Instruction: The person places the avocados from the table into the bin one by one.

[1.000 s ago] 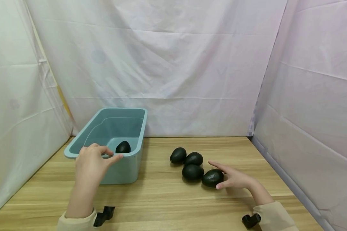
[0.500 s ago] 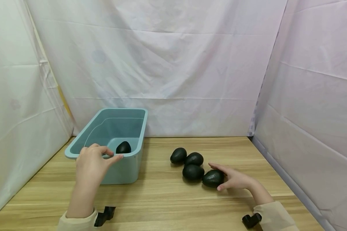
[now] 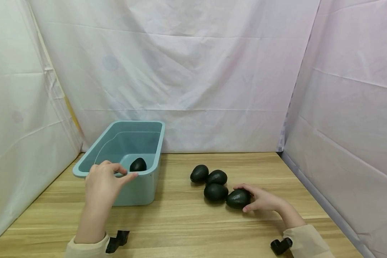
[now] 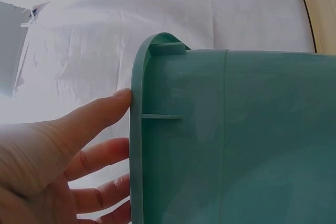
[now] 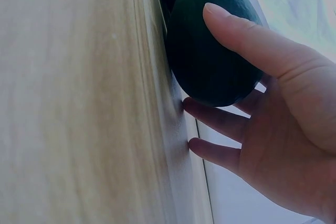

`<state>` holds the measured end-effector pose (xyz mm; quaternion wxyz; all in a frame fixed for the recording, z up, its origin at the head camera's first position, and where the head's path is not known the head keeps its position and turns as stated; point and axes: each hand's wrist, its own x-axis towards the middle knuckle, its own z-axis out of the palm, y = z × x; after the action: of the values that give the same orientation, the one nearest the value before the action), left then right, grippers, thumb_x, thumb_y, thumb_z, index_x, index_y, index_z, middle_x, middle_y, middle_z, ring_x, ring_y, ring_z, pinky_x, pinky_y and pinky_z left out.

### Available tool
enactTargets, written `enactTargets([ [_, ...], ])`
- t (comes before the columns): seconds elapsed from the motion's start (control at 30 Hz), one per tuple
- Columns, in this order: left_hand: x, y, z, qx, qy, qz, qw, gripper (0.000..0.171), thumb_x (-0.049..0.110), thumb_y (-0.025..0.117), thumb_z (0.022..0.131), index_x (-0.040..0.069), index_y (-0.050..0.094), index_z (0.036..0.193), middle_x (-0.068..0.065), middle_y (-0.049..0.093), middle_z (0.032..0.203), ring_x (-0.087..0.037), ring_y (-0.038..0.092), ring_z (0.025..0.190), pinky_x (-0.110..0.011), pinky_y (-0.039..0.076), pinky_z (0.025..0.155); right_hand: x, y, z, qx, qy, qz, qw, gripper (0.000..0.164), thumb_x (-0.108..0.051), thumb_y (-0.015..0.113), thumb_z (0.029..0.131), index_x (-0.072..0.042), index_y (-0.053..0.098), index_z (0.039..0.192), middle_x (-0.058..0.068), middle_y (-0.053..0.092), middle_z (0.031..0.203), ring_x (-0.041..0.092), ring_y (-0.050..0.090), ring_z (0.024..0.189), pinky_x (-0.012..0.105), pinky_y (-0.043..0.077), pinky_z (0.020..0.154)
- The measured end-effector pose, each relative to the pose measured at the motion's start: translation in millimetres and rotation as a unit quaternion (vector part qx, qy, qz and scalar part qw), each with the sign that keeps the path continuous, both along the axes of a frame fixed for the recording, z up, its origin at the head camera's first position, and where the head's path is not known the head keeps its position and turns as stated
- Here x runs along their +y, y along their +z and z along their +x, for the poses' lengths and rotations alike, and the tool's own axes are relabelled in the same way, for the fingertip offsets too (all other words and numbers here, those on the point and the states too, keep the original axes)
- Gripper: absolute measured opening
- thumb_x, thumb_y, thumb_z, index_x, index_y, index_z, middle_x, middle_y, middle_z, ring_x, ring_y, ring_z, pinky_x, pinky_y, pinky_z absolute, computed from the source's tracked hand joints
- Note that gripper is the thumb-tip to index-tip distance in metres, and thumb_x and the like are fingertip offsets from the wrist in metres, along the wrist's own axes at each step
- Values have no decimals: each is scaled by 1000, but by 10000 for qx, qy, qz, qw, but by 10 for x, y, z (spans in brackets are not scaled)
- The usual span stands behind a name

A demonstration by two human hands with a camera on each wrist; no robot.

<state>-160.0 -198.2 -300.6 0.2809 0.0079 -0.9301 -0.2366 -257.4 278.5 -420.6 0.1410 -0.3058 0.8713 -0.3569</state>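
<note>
A light blue plastic bin point(image 3: 133, 190) stands at the left, one dark avocado point(image 3: 138, 165) inside it. My left hand point(image 3: 103, 182) holds the bin's near rim, thumb on the outer side and fingers reaching over the edge; in the left wrist view the rim point(image 4: 136, 145) hides the fingertips. On the right, my right hand point(image 3: 261, 200) grips the nearest avocado point(image 3: 238, 199) from its right side. The right wrist view shows the thumb point(image 5: 236, 30) across that avocado point(image 5: 210, 56), with fingers behind and two lower fingers near the tabletop.
Several more dark avocados point(image 3: 216, 192) lie clustered just left of the gripped one on the wooden table point(image 3: 187, 229). White cloth point(image 3: 193, 79) hangs behind and along both sides. A black bracket sits at each cuff point(image 3: 304, 240).
My right hand's fingers have closed in from spread apart to lying against the avocado. The left hand stays on the bin's rim, and the avocados keep their places.
</note>
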Motion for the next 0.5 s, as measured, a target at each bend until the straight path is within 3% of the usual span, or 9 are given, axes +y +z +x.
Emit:
enactTargets([
  [0.5,-4,13,3,-159,48,-48,9999,31,37,82,74,8,74,80,-13,62,88,-40,49,82,-47,39,65,-16,2,1,216,-51,78,9997,72,-31,81,76,-13,47,136,5,48,133,30,43,121,55,33,97],
])
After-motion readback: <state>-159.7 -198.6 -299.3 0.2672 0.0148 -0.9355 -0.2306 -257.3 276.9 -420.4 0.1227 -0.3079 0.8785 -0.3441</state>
